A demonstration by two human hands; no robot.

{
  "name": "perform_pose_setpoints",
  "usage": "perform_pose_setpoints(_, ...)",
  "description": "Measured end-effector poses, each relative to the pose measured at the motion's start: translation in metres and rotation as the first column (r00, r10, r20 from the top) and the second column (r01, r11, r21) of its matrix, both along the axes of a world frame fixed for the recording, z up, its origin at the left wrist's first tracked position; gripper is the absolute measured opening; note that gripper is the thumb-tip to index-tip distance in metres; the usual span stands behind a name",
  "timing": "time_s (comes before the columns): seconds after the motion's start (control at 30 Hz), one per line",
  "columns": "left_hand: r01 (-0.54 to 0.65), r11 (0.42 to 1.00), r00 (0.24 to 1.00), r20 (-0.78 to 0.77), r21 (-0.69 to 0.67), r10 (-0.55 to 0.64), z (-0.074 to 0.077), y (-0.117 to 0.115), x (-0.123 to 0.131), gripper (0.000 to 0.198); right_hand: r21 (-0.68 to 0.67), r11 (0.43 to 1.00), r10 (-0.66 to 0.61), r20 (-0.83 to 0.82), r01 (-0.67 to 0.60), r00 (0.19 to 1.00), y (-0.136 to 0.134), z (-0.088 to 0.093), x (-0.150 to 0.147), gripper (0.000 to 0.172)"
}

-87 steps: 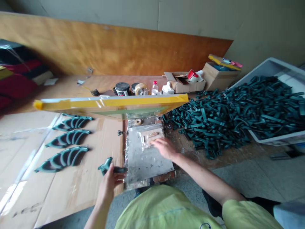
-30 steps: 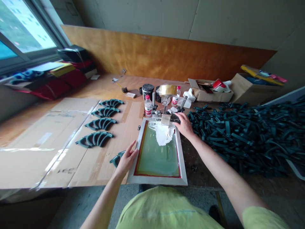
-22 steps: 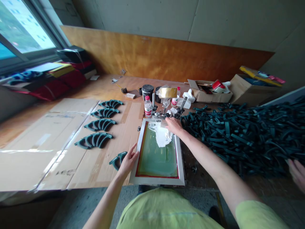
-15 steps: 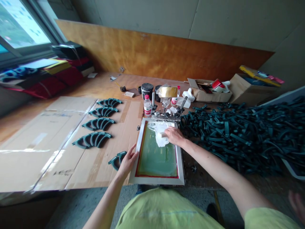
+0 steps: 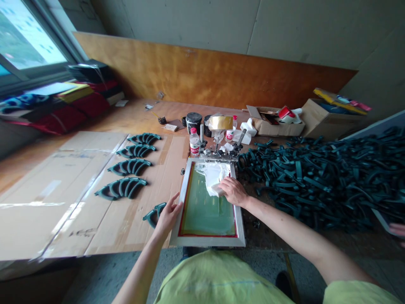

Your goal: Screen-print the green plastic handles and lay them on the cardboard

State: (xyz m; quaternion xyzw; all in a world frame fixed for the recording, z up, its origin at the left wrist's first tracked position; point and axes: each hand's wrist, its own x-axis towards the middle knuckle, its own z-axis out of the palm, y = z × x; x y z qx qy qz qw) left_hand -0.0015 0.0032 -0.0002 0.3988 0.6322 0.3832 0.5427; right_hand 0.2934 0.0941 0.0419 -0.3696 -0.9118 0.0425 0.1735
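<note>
A silk-screen frame (image 5: 207,241) lies flat, with an aluminium rim, red-taped edges and green mesh. My right hand (image 5: 233,191) presses on the mesh at the lower edge of a white patch of paste (image 5: 212,176), its fingers closed on a small pale scraper (image 5: 219,190), mostly hidden. My left hand (image 5: 169,213) rests with spread fingers against the frame's left rim and holds nothing. Just beside it, a dark green curved plastic part (image 5: 152,215) lies on the cardboard, partly hidden by my hand.
Several curved green parts (image 5: 129,167) lie in a row on cardboard (image 5: 76,198) to the left. A large heap of dark green parts (image 5: 319,177) fills the right. Hinge clamps (image 5: 220,154), a bottle (image 5: 194,142) and a black jar (image 5: 193,122) stand behind the frame. Another person's hand (image 5: 398,230) shows at the right edge.
My right hand has moved down the mesh toward me, drawing the white paste with it. The other person's hand has shifted at the right edge. My left hand stays on the rim.
</note>
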Motion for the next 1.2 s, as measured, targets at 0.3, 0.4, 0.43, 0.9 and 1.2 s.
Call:
perform_pose_setpoints(0.3,0.014,0.998,0.999,0.05,-0.056,-0.011,0.053,0.0,-0.001,0.084,-0.115,0.953,-0.279,0.031,0.281,0.96,0.074,0.051,-0.01,0.066)
perform_pose_setpoints(0.4,0.011,1.0,0.999,0.052,0.005,-0.011,0.084,0.007,-0.008,0.07,-0.053,0.9,-0.436,-0.051,0.434,0.898,0.09,0.062,0.008,0.065)
perform_pose_setpoints(0.43,-0.001,0.999,0.998,0.058,0.036,-0.001,0.094,0.012,-0.009,0.066,-0.048,0.864,-0.504,-0.109,0.502,0.857,0.09,0.061,0.019,0.059)
perform_pose_setpoints(0.9,-0.243,0.886,0.949,0.287,0.394,0.133,0.154,0.081,0.031,0.049,-0.283,0.907,-0.319,0.026,0.313,0.948,0.002,-0.02,0.016,0.016)
perform_pose_setpoints(1.2,-0.107,0.948,0.917,0.338,-0.299,0.21,0.029,-0.03,0.046,0.036,-0.006,0.991,0.129,-0.092,-0.13,0.987,-0.065,-0.021,-0.037,0.023)
